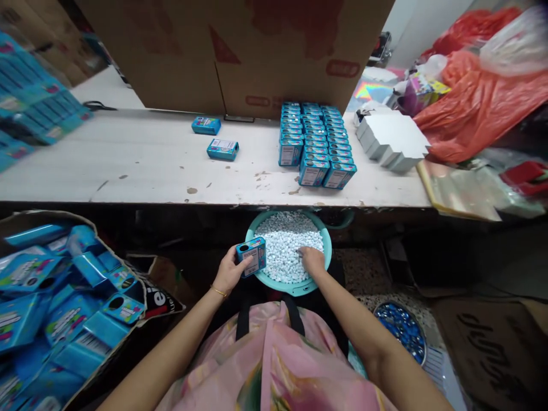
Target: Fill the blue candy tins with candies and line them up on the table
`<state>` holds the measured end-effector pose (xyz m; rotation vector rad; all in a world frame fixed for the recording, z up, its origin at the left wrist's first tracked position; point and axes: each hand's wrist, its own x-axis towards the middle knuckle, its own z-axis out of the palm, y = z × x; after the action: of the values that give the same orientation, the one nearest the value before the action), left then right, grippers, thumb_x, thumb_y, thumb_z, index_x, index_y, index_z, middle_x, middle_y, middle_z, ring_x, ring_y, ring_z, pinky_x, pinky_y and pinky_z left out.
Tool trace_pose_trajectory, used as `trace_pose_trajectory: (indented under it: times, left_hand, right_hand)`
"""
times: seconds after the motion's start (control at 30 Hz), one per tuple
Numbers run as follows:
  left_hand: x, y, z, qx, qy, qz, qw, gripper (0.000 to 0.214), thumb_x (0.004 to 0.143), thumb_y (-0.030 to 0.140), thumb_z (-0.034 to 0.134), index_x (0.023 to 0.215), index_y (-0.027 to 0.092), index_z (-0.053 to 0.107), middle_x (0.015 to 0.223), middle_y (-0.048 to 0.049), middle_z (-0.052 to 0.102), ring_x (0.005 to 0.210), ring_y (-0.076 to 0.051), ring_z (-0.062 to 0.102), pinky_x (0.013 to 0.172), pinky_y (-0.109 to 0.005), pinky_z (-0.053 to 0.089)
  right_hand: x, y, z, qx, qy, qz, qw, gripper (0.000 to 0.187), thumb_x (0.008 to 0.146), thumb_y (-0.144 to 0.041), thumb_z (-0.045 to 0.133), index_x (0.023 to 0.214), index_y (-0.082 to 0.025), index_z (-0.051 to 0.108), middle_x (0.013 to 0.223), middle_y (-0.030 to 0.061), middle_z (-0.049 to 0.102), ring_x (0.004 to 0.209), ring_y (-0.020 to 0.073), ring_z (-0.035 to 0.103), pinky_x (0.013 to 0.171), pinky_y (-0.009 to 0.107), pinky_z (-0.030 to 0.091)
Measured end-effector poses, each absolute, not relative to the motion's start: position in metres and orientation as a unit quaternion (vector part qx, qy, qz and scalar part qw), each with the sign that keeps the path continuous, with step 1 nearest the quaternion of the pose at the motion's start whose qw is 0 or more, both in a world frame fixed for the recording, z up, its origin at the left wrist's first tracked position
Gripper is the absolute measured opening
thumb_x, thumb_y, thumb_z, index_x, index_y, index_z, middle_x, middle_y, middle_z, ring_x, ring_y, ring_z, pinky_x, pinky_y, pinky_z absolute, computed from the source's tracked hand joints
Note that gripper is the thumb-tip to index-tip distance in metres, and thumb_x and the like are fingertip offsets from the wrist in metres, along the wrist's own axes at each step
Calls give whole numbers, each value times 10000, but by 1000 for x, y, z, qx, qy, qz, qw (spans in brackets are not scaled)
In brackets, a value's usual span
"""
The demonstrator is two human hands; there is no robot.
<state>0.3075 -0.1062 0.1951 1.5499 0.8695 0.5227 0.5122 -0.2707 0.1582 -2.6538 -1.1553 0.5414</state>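
Note:
My left hand is closed around a small blue box, its printed side facing up and a dark round spot near one end. The box is held over the left rim of a turquoise basin. Small white pellets fill the basin, which sits at my lap. On its right side, my right hand reaches into the pellets with fingers curled together; the fingertips are partly hidden among them.
On the white table stand rows of blue boxes, two loose boxes and stacked white cards. A large carton rises behind. A bag of blue boxes is at left; a bowl of blue pieces sits low right.

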Motion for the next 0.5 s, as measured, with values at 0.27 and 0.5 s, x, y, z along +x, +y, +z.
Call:
trace_pose_trajectory:
  times: [0.27,0.5]
  left_hand:
    - [323,-93,186,676,370,231,594,424,633,353,648,1001,173,539,958,-44,603,899,-193,557,850,-324,422]
    - [340,-90,185,731,341,240,540,434,645,312,627,1045,179,522,966,-41,589,903,-198,545,857,-321,405]
  right_hand:
    - [536,-267,133,-863,-341,269,259,254,772,-212,486,939,-167,672,826,37,670,757,144,587,677,235,424]
    - [557,-278,178,-817,-354,303,340,300,755,-226,461,951,-128,666,688,26,651,559,113,545,561,232,432]
